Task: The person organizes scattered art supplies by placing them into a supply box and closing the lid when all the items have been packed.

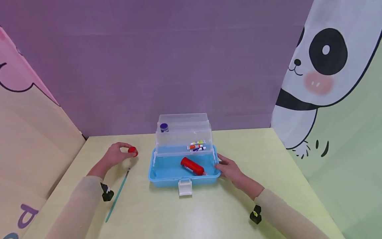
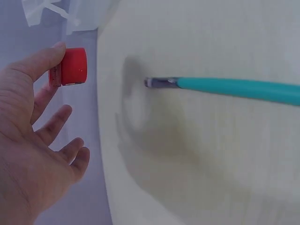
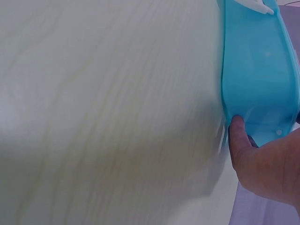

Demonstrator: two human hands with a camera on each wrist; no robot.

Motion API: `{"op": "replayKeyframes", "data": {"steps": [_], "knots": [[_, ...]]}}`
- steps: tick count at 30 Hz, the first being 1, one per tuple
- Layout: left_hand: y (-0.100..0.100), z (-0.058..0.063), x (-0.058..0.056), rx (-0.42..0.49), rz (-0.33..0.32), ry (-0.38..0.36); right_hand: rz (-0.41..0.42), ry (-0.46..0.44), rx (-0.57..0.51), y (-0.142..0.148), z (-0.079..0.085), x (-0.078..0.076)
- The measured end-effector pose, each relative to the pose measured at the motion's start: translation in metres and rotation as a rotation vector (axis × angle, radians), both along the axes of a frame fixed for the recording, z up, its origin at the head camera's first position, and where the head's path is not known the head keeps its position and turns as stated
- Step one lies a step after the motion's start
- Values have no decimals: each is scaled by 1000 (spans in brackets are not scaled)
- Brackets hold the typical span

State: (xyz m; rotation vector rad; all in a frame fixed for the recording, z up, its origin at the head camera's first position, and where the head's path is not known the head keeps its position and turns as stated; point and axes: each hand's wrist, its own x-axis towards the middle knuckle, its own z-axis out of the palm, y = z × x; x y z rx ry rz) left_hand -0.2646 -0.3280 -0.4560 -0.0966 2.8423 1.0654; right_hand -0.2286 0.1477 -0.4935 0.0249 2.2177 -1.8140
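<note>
The left hand [image 1: 115, 155] pinched a red jar [image 2: 75, 65], likely light and stiff, best held round its sides; the right hand [image 1: 231, 170] gripped a blue box [image 1: 167, 183].

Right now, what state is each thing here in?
Box: open
Latch: undone, hanging down
Red bottle: lying in the box
Small red jar: pinched in the left hand
Paintbrush: lying on the table
Three small tubes: lying together
Purple-lidded jar: closed, upright
Right hand: gripping the box's side

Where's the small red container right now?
In the head view, the red container is pinched by the left hand, left of the blue box and beyond the paintbrush.
</note>
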Motion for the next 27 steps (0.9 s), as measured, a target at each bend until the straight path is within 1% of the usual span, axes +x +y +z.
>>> {"op": "replayKeyframes", "data": {"steps": [5,8,12,16,20,23,27], "knots": [[6,13,-1,-3,-44,70,5,4,-13,-1,-3,0],[9,21,-3,-21,-69,101,7,-4,-9,-2,-5,-1],[17,34,-7,-23,-84,115,2,-8,0,-2,-6,-2],[27,46,-12,-22,-86,106,-8,-1,0,-1,-3,-1],[37,56,-16,-45,-102,114,-12,-6,-7,0,-3,-1],[44,63,-16,-75,-119,133,-5,-9,-14,0,-5,-1],[59,76,-17,-115,-134,157,12,5,-22,1,-2,-1]]}}
